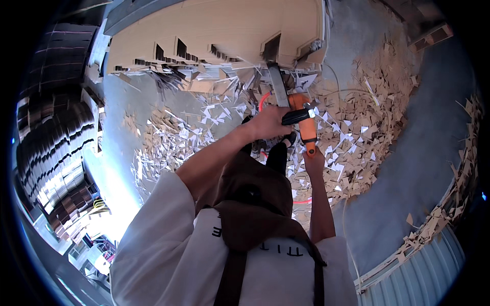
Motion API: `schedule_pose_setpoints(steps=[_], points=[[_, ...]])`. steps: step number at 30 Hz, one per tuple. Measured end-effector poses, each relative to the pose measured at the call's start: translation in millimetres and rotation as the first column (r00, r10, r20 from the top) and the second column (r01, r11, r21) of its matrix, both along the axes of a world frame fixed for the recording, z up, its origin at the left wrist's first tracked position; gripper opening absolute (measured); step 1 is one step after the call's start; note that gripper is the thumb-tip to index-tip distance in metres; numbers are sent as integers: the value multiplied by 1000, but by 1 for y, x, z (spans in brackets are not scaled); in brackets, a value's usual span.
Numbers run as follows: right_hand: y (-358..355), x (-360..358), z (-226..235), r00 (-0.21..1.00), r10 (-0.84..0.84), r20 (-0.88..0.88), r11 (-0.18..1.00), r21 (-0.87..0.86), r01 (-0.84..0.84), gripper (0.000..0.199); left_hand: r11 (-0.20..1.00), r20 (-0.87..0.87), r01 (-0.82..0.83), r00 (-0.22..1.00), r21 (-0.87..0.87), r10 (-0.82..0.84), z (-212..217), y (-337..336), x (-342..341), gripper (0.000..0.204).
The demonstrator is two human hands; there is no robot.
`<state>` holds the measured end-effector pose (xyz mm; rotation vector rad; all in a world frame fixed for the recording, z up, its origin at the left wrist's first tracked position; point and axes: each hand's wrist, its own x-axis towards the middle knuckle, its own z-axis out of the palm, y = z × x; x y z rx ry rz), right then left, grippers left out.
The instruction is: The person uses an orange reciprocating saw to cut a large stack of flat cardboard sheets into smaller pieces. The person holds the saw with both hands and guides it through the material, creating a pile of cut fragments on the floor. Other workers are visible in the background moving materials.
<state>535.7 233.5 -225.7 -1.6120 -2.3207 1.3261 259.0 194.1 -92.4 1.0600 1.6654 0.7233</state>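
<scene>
An orange power tool with a long flat metal bar and a black side handle is held in front of my body. My left hand is closed round the black handle. Lower down, my right hand grips the rear end of the orange body. The bar points away from me and its far end meets the notched near edge of a tall stack of brown cardboard sheets. Ragged cut-outs run along that edge, with loose strips hanging under it. My right fingers are partly hidden by the tool.
Cardboard and white paper scraps cover much of the floor round my feet. A red hose curves beside the tool and shows again near my right arm. Bundled cardboard stacks stand at the left. A corrugated panel lies at lower right.
</scene>
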Motion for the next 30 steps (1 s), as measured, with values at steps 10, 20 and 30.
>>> schedule_pose_setpoints(steps=[10,20,30], points=[[-55,-13,-19,981,-141,132,987,-62,150,28,990,-11,133,991,-54,-134,-41,-1,-20,31],[-77,-21,-10,954,-284,97,948,-121,294,26,974,-78,217,972,-63,-221,-21,-19,-11,31],[-45,-8,-33,982,-173,71,984,-20,175,24,994,-113,109,987,-25,-111,-31,0,-3,29]])
